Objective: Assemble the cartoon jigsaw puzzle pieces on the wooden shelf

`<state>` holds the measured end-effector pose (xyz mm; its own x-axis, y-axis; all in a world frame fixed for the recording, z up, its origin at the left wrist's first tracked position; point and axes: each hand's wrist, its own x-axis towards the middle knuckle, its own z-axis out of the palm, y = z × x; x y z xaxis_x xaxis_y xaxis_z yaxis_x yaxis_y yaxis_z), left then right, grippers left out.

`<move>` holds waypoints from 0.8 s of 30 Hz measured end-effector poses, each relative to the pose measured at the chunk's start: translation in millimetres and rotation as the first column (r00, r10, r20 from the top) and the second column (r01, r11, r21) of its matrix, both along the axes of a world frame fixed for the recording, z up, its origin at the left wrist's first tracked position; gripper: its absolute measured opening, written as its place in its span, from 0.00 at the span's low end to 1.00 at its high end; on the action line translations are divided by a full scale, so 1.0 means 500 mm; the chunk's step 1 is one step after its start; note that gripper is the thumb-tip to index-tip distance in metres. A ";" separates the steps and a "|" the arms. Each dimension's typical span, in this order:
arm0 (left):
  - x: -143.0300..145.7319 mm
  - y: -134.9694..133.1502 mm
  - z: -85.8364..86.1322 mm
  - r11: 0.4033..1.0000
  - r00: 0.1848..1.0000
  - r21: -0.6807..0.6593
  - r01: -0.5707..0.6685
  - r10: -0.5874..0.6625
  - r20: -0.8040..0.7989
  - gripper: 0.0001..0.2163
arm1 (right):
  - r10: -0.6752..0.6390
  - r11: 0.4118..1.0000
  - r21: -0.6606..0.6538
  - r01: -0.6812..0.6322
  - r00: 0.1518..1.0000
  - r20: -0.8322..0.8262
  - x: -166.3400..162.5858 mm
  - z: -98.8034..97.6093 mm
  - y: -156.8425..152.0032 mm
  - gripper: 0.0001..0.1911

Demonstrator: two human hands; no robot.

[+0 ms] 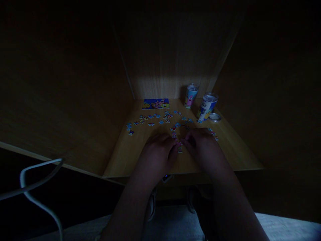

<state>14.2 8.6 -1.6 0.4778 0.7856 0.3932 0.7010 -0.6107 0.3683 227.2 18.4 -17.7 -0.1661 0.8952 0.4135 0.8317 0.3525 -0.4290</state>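
— Wooden panels close off three edges of the desk [122,157]: back panel [173,80], left panel [75,83], right panel [271,83]. Light dim. Which way is open?

— Front edge; both forearms cross it. Bare wood shows from the left hand [159,147] to the left edge, and from the right hand [203,144] to the front right corner.

— Back edge?

— Picture card [155,103] near the back left corner. Two canisters [192,97] upright toward the back right corner, metal lid [215,117] beside the nearer one.

— Puzzle pieces?

— Loose pieces [151,124] scattered across the middle, beyond the hands; a few [216,138] just beside the right hand. A small group [174,135] lies between the hands, running toward the front edge.

— State of the hands?

— Fingers drawn in narrow, tips meeting at that group. Whether either pinches a piece: cannot tell, too dark.
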 end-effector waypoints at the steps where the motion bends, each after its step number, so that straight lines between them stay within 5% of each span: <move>1: 0.000 0.000 0.000 1.000 1.000 -0.002 -0.002 0.002 0.004 0.06 | 0.002 1.000 -0.011 -0.002 1.000 -0.007 0.000 0.000 -0.001 0.09; 7: 0.001 0.001 0.003 1.000 1.000 -0.003 -0.014 0.014 0.000 0.06 | 0.018 1.000 0.003 -0.018 1.000 -0.020 0.001 -0.003 -0.001 0.03; 24: -0.001 -0.002 0.002 0.999 0.999 0.038 0.034 -0.033 -0.026 0.04 | 0.091 0.996 0.000 -0.091 0.995 -0.050 -0.002 0.006 -0.001 0.05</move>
